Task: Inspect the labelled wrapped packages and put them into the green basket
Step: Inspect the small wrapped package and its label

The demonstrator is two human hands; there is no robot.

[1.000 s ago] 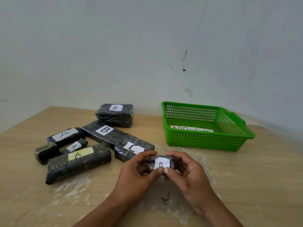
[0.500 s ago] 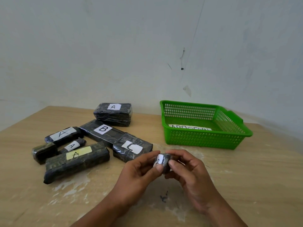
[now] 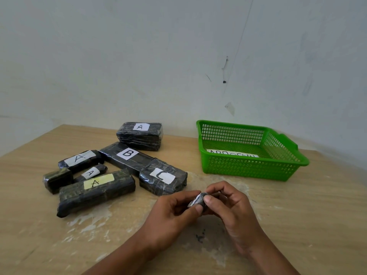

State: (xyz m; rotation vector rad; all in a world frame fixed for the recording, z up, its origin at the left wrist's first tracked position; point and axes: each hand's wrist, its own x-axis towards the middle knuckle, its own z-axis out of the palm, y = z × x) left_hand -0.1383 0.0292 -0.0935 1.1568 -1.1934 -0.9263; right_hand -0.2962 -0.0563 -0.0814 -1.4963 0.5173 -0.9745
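Above the wooden tabletop (image 3: 297,215), my left hand (image 3: 170,211) and right hand (image 3: 230,205) pinch a small black plastic-wrapped package (image 3: 199,200), inspecting it; next, I'd place it inside the green plastic mesh basket (image 3: 248,167).

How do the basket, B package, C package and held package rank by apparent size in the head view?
1. basket, clearly largest.
2. B package and C package: about alike; C lies nearer and hides B's end, so unranked.
3. held package, smallest, though partly covered.
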